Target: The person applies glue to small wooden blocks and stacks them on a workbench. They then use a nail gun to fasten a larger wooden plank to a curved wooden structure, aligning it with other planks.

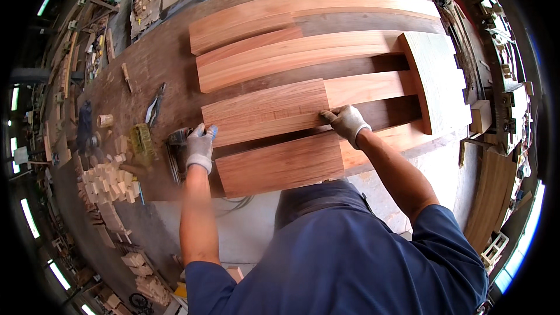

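Note:
A short reddish wooden board (265, 108) lies across longer planks in front of me. My left hand (201, 146), in a pale work glove, grips its near left corner. My right hand (348, 122), gloved too, pinches the near right corner, with its fingers curled at the edge. Nearer my body rests a second short board (280, 166), with a dark gap between the two. Farther away, a long plank (309, 49) runs rightward under a pale wide board (434, 81) set crosswise. The undersides of both hands are hidden.
All this lies on a brown worktable (157, 70). Beside my left hand is a dark power tool (176, 143), partly covered. Pliers (155, 105), a yellow-green pack (142, 140) and a pile of small wood blocks (108, 182) are at the left. Another long plank (350, 3) lies at the far side.

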`<action>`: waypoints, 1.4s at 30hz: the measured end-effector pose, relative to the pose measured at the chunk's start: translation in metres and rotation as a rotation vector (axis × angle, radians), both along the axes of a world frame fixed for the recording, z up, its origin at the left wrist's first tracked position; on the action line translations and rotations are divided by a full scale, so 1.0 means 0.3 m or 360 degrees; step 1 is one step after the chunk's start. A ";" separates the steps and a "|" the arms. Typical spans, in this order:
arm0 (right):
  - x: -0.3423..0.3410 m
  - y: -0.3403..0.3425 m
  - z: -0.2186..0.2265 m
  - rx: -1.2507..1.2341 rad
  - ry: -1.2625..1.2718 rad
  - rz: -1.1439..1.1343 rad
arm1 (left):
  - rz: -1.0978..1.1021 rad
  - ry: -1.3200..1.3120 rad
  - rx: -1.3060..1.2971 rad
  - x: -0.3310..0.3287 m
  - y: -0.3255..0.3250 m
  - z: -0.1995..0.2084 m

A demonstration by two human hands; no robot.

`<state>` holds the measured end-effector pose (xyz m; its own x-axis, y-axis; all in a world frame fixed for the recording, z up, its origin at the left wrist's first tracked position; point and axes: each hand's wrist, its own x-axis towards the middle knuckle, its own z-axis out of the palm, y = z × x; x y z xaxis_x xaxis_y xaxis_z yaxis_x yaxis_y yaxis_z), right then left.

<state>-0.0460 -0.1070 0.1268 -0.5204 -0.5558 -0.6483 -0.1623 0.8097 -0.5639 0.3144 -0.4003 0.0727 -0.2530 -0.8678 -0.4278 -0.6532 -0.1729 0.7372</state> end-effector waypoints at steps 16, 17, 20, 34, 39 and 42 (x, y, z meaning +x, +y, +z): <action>-0.015 0.015 -0.045 0.0015 -0.0021 -0.0009 | 0.0016 -0.0028 0.0016 -0.050 0.041 0.087; -0.017 0.018 -0.044 0.0017 -0.0017 -0.0026 | -0.0001 -0.0011 0.0076 -0.067 0.044 0.106; -0.003 0.015 -0.036 -0.0019 -0.0016 -0.0035 | -0.0084 -0.0070 0.0112 -0.028 0.015 0.072; 0.037 0.064 -0.007 -0.0334 0.0020 -0.0138 | -0.0669 -0.0249 -0.0312 0.044 0.087 0.242; 0.055 0.045 0.078 -0.0328 0.0280 0.0228 | -0.1114 -0.0801 -0.0512 0.019 0.115 0.265; 0.052 0.007 0.122 -0.0053 0.0324 0.0346 | -0.1266 -0.0935 -0.0422 -0.010 0.080 0.261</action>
